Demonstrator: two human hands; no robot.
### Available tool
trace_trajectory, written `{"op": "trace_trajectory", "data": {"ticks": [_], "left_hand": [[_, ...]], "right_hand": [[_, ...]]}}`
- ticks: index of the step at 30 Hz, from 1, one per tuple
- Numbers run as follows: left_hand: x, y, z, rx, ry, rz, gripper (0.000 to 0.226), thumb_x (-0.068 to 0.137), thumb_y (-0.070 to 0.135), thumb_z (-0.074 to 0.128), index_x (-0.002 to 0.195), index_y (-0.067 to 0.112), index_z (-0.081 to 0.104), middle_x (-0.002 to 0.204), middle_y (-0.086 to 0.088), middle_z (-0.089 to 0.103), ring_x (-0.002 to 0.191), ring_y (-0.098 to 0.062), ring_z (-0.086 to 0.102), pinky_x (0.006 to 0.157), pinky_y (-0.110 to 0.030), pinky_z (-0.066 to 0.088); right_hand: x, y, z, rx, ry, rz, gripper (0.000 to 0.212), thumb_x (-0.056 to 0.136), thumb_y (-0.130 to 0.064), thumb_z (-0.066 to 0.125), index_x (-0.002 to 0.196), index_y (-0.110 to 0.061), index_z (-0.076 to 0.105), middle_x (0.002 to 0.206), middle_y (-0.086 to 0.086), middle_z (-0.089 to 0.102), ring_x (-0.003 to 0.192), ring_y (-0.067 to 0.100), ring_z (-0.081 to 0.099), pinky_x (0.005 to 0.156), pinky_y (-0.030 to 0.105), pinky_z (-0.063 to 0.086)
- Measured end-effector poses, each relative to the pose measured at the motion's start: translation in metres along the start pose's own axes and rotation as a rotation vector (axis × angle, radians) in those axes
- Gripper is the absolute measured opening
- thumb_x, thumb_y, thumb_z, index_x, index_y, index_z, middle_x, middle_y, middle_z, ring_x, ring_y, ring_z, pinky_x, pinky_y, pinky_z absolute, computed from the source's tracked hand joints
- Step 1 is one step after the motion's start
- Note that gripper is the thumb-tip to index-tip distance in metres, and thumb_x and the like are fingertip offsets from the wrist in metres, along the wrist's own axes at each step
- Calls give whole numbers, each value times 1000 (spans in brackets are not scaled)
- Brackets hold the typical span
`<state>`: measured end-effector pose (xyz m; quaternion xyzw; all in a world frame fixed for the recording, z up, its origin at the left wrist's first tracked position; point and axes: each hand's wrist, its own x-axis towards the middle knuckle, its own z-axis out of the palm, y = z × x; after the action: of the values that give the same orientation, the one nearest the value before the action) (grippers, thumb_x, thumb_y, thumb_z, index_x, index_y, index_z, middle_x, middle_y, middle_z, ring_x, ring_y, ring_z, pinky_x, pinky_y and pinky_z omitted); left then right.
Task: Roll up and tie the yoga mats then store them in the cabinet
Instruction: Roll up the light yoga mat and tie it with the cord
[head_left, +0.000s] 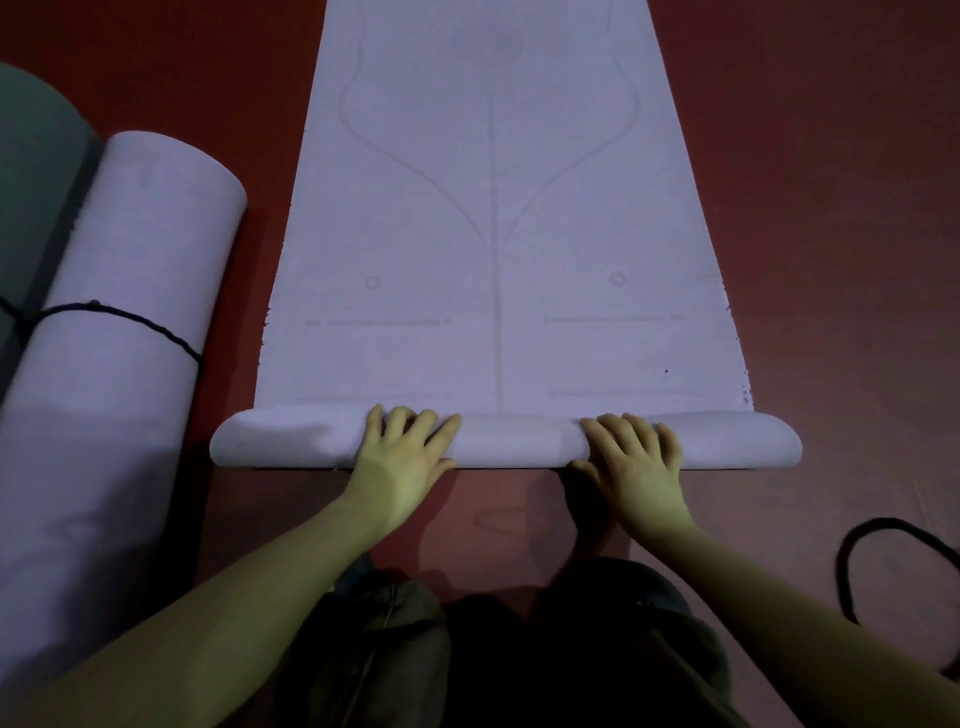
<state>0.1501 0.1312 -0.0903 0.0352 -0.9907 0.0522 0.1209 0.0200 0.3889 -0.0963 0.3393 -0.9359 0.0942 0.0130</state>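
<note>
Mats (493, 208): three, two rolled | hands: two, fingers (415, 423) pressing roll, uncurled

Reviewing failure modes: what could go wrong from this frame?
1. Both hands, left and right, press near the middle of the roll; its ends may loosen or go crooked.
2. The black cord lies on the floor to the right, so reaching for it could let the roll spring open.

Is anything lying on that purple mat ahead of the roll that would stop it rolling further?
Nothing visible does. Both the left hand and right hand rest directly on the roll, and the flat mat beyond it is bare.
</note>
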Motion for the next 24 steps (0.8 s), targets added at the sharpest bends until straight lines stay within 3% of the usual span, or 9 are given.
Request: {"op": "trace_trajectory", "data": {"ticks": [2,4,7,12,16,19,22,24], "left_hand": [[-5,3,0,9,0,2,42,82,39,49,112,15,66,96,-5,64,88,-29,45,91,-56,45],[0,6,0,42,-28,4,41,79,38,60,111,14,67,98,-5,63,89,-29,45,96,-53,40],[4,5,0,43,-58,-11,53,70,37,78,115,13,66,101,-4,64,87,-28,48,87,-46,46],[3,0,-7,10,-109,-6,48,85,37,41,116,12,67,108,-4,68,96,-24,62,85,-45,52],[7,-2,-9,-71,-122,-35,42,84,36,42,104,14,72,93,-1,71,79,-24,66,77,-39,54],[0,-6,-15,-166,-58,-40,37,86,38,44,102,19,72,85,5,69,72,-23,61,77,-34,43],[7,-11,-21,-290,-183,-81,44,87,44,38,103,21,71,85,6,68,73,-26,60,74,-36,40],[17,-14,-23,-397,-384,-142,46,92,49,34,119,25,63,104,7,64,95,-27,55,83,-39,34]], "right_hand": [[-7,4,1,28,29,-17,50,97,-55,25,127,-23,50,118,3,59,115,27,43,100,48,22],[-8,2,2,8,34,-4,44,92,-44,37,129,-24,50,119,3,60,118,27,43,102,50,20],[-3,-2,-1,-23,60,0,42,88,-39,40,121,-21,60,108,1,63,110,26,51,100,49,23],[-1,-4,-1,-34,163,7,36,90,-32,43,117,-17,61,107,2,63,111,26,49,102,51,20],[1,-4,-5,-57,185,-12,32,90,-34,45,113,-18,61,103,0,64,107,26,53,101,50,22],[-7,-1,-9,37,181,-8,26,90,-36,43,109,-23,55,96,-2,63,99,20,49,100,46,21],[-4,3,-8,136,125,-13,24,90,-38,42,109,-25,49,86,0,62,88,17,42,96,44,20],[3,5,-6,126,88,-6,25,89,-39,41,111,-27,47,81,-1,60,83,19,44,92,41,21]]}}
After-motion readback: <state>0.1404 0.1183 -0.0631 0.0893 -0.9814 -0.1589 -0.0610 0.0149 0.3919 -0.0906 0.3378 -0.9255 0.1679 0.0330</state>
